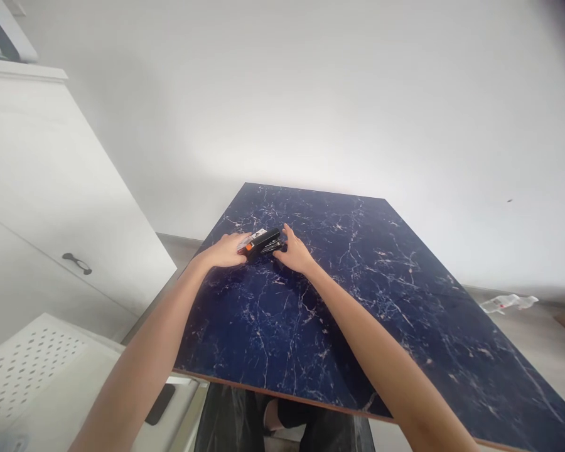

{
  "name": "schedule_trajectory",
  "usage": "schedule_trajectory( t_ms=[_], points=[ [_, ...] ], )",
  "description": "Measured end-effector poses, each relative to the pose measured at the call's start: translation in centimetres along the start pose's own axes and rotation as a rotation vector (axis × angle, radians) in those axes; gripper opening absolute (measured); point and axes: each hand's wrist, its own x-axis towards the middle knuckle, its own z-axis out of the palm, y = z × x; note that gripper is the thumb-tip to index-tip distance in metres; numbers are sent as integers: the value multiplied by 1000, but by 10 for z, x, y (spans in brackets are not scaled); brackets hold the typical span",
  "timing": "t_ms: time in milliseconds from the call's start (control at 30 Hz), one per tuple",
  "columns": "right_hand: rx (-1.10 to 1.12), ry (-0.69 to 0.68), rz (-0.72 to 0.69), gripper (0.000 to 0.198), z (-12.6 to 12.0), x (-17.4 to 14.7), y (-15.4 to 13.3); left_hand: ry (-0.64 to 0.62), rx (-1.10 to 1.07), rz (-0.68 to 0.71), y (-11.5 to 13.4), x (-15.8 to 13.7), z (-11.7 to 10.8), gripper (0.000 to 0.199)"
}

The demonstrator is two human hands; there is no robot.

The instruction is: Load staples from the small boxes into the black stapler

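Observation:
A black stapler (266, 238) with an orange patch at its left end lies at a slant on the dark blue marbled table (282, 326). My left hand (226, 250) closes around the stapler's left end, thumb on the near side and fingers on the far side. Against the stapler's far side is a small pale printed piece (258, 233), perhaps a box or label; its kind is unclear. My right hand (295, 252) is at the stapler's right end, thumb and forefinger spread apart around it. Whether those fingertips touch the stapler I cannot make out.
A white cabinet (66, 188) with a dark handle stands to the left. Below it is a white perforated box (32, 364), with a dark flat object (161, 404) nearby. Clear crumpled plastic (508, 304) lies on the floor at right. A pale wall (311, 94) rises behind the table.

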Motion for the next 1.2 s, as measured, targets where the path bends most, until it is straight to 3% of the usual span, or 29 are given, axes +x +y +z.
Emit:
schedule_trajectory(
  t_ms=[67, 133, 233, 300, 367, 433, 533, 567, 633, 700, 767, 867, 933, 1033, 1100, 1200],
  points=[
    [29, -26, -28, 90, 4, 11, 2, -23, -33, 18, 0, 2, 6, 94],
    [46, -33, -47, 75, 6, 15, 5, -25, -75, 81, -2, 4, 11, 101],
    [68, -11, -44, 42, 3, 9, 11, -26, -126, 148, -8, 6, 11, 90],
    [93, 9, -33, 29, 0, 2, 16, -8, -130, 103, -14, 5, 3, 76],
    [126, 26, -24, 29, -2, -4, 19, 47, -115, 35, -19, 1, -9, 61],
    [163, 53, -16, 35, -3, -8, 22, 184, -112, -20, -16, -4, -21, 53],
    [212, 119, 4, 42, -4, -9, 26, 398, -134, 62, 6, -12, -26, 58],
    [225, 147, 15, 43, -5, -9, 27, 402, -136, 144, 16, -14, -23, 60],
    [243, 205, 42, 46, -9, -9, 31, 285, -111, 321, 36, -16, -11, 59],
    [251, 252, 69, 48, -15, -10, 36, 190, -59, 402, 46, -14, 2, 58],
    [252, 271, 89, 48, -23, -15, 40, 217, -34, 390, 42, -10, 10, 59],
    [251, 250, 95, 47, -39, -29, 42, 318, -117, 248, 18, 2, 14, 62],
    [250, 215, 84, 45, -51, -43, 43, 247, -177, 166, 3, 10, 17, 68],
    [248, 165, 78, 40, -68, -67, 47, 160, -188, 218, -1, 21, 26, 75],
    [251, 147, 95, 38, -77, -83, 53, 181, -166, 282, 5, 26, 32, 73],
    [234, 140, 139, 34, -84, -97, 61, 244, -169, 271, 15, 28, 39, 60]
  ],
)
